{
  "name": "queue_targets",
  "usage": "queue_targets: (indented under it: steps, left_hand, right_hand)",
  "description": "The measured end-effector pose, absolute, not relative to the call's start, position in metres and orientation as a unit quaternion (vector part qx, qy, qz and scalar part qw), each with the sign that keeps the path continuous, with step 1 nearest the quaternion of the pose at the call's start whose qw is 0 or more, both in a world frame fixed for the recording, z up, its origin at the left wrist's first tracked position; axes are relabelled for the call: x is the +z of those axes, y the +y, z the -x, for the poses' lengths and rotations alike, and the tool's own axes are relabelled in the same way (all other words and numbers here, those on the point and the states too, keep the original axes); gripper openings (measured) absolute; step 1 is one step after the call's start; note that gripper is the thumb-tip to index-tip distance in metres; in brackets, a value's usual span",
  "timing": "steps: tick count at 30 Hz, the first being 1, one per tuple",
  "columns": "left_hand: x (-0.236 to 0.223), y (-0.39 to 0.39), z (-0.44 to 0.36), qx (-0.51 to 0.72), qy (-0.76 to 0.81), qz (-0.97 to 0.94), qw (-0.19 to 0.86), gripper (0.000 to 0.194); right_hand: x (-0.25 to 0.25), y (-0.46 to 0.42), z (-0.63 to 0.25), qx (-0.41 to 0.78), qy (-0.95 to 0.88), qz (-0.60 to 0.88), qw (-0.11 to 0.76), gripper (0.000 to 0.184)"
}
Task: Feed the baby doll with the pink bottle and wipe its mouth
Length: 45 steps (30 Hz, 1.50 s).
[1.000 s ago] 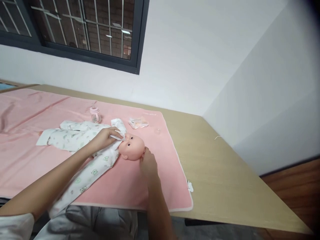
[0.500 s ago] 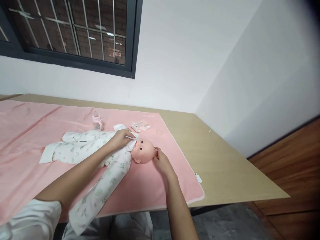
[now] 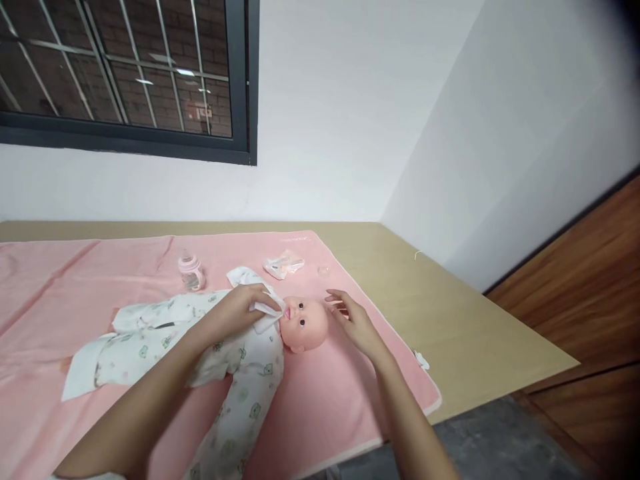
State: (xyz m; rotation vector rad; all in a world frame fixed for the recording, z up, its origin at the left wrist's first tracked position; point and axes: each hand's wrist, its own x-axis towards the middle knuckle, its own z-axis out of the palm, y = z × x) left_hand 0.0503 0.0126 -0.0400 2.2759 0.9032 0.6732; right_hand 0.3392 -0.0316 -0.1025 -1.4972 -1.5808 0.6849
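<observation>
A baby doll (image 3: 304, 325) in a white printed romper (image 3: 165, 337) lies on a pink mat (image 3: 320, 400) spread over the table. My left hand (image 3: 245, 309) pinches a small white cloth (image 3: 266, 309) against the doll's chin and mouth. Just right of the doll's head hovers my right hand (image 3: 353, 321), fingers spread, touching nothing.
A small pink bottle (image 3: 191, 272) stands behind the doll. A crumpled clear wrapper (image 3: 285, 264) and a small clear cap (image 3: 323, 271) lie near the mat's far corner. The bare wooden table (image 3: 450, 313) runs right to its edge, with white walls behind.
My right hand has come off the doll's head and opened beside it. My left hand stays at the doll's chin with the cloth. The camera has swung to the right.
</observation>
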Motion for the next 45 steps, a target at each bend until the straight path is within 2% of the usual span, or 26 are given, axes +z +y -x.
queue_targets:
  steps: [3,6,12,15,18,26,34,39,45]
  left_hand:
    - [-0.048,0.009,-0.055,0.237,0.329,-0.856,0.321,0.036]
    - [-0.055,0.008,-0.059,0.231,0.325,-0.854,0.335,0.037]
    - [-0.073,0.006,-0.063,0.259,0.334,-0.842,0.336,0.034]
    - [-0.083,0.005,-0.062,0.272,0.343,-0.85,0.294,0.033]
    - [-0.089,0.005,-0.061,0.265,0.352,-0.862,0.25,0.039]
    - [-0.094,0.006,-0.06,0.27,0.347,-0.873,0.212,0.028]
    - [-0.093,0.016,-0.05,0.283,0.327,-0.893,0.125,0.042]
    - [-0.09,0.017,-0.049,0.262,0.33,-0.899,0.115,0.04]
    - [-0.099,0.021,-0.05,0.294,0.332,-0.892,0.092,0.043]
  right_hand:
    - [-0.069,-0.02,-0.327,0.266,-0.676,0.562,0.396,0.033]
    - [-0.062,0.013,-0.317,0.281,-0.705,0.515,0.399,0.027]
    - [-0.14,0.092,-0.318,0.404,-0.583,0.511,0.485,0.016]
    - [-0.177,0.097,-0.32,0.418,-0.569,0.512,0.489,0.015]
    - [-0.191,0.09,-0.318,0.422,-0.584,0.503,0.477,0.02]
    - [-0.189,0.09,-0.318,0.395,-0.611,0.529,0.437,0.021]
    - [-0.184,0.084,-0.316,0.395,-0.613,0.534,0.428,0.02]
    - [-0.181,0.082,-0.316,0.388,-0.617,0.537,0.425,0.02]
    - [-0.179,0.08,-0.315,0.386,-0.622,0.535,0.422,0.02]
